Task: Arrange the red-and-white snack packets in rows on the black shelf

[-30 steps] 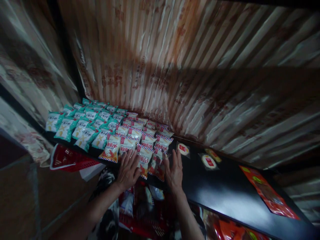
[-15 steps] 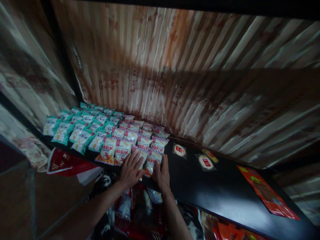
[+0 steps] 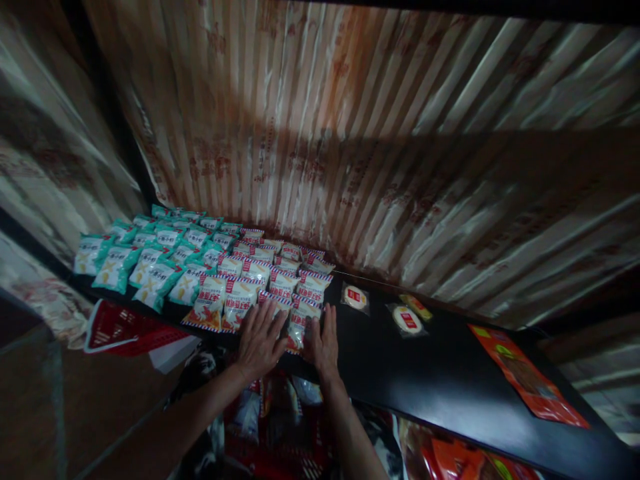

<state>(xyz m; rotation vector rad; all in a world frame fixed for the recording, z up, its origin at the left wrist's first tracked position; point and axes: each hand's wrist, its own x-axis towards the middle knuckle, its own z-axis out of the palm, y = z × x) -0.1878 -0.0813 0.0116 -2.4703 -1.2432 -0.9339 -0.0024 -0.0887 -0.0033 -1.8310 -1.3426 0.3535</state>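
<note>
Rows of red-and-white snack packets (image 3: 255,273) lie on a black shelf (image 3: 450,387), next to rows of green-and-white packets (image 3: 150,257) on the left. My left hand (image 3: 260,337) lies flat, fingers spread, on the front packets of the red-and-white group. My right hand (image 3: 323,340) rests open beside it, fingers stretched along the right edge of the same front packets, touching them. Neither hand grips anything.
Two round wrapped cakes (image 3: 355,297) (image 3: 406,319) and a small yellow packet (image 3: 417,305) lie right of the rows. A flat orange-red packet (image 3: 525,377) lies far right. A red basket (image 3: 125,327) sits below the shelf at left; more goods lie under my arms. Corrugated patterned wall behind.
My right hand has slid left toward the left hand, closing up the front red-and-white packets. Both hands stay flat on them. The view has shifted slightly.
</note>
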